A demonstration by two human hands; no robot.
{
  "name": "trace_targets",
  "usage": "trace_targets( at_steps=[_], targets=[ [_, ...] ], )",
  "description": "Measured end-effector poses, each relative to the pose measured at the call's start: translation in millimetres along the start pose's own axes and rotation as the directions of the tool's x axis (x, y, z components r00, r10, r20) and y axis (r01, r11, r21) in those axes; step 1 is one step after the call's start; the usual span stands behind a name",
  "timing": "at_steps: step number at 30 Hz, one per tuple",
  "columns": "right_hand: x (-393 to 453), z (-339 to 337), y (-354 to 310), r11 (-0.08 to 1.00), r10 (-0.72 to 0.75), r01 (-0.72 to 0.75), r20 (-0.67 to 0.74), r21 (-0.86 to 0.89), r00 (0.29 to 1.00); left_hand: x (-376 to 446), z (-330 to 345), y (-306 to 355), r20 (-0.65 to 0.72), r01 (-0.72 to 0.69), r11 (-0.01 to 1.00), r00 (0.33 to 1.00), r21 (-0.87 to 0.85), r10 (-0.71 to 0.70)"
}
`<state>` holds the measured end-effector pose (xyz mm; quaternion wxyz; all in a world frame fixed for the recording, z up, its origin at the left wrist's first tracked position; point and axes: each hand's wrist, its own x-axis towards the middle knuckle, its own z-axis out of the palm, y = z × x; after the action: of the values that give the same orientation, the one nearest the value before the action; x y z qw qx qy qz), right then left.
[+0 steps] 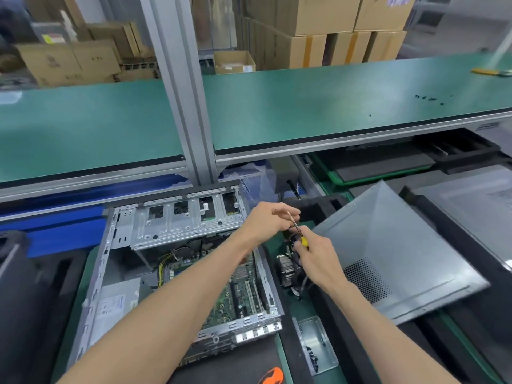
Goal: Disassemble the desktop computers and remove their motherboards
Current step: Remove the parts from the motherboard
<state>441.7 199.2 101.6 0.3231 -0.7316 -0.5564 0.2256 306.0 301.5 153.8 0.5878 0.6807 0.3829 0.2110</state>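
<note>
An open desktop computer case [122,261] lies on the bench in front of me, its green motherboard [238,297] showing inside under my left forearm. A screwdriver [300,236] with a yellow handle and thin shaft is held above the case's right edge. My right hand [315,259] grips the yellow handle. My left hand [270,220] pinches the shaft's tip between its fingers. A CPU heatsink with fan [288,268] lies just right of the case, below my right hand.
The grey side panel [401,261] leans to the right. A small metal tray with black screws [315,345] sits at the front right. A green shelf [332,106] carrying loose screws runs overhead, held by an aluminium post [188,106]. Black foam lies on the left.
</note>
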Motion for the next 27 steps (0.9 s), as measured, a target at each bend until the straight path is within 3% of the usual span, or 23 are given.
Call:
trace_targets(
  at_steps=[4,11,17,21,24,27],
  targets=[
    [5,16,-30,0.991,-0.092,0.096,0.053,-0.094,0.994,-27,-28,2,-0.136,-0.071,0.997,0.988,-0.013,0.068],
    [-9,47,-87,0.951,-0.304,0.298,-0.063,-0.085,0.951,-93,-94,-21,-0.312,-0.007,1.000,0.950,-0.003,0.006],
    [-39,77,-112,0.884,-0.439,0.433,0.008,-0.178,0.899,-145,-118,-49,-0.297,0.040,0.950,0.953,0.310,0.057],
    [-56,89,-119,0.841,-0.502,0.500,0.047,-0.204,0.863,-174,-116,-64,-0.297,0.017,0.871,0.943,0.491,0.149],
    [-71,93,-123,0.766,-0.600,0.590,0.045,-0.254,0.799,-201,-109,-79,-0.304,-0.003,0.794,0.923,0.607,0.235],
    [-92,95,-124,0.639,-0.743,0.713,0.005,-0.288,0.669,-235,-96,-94,-0.286,-0.140,0.646,0.812,0.751,0.509]
  ],
)
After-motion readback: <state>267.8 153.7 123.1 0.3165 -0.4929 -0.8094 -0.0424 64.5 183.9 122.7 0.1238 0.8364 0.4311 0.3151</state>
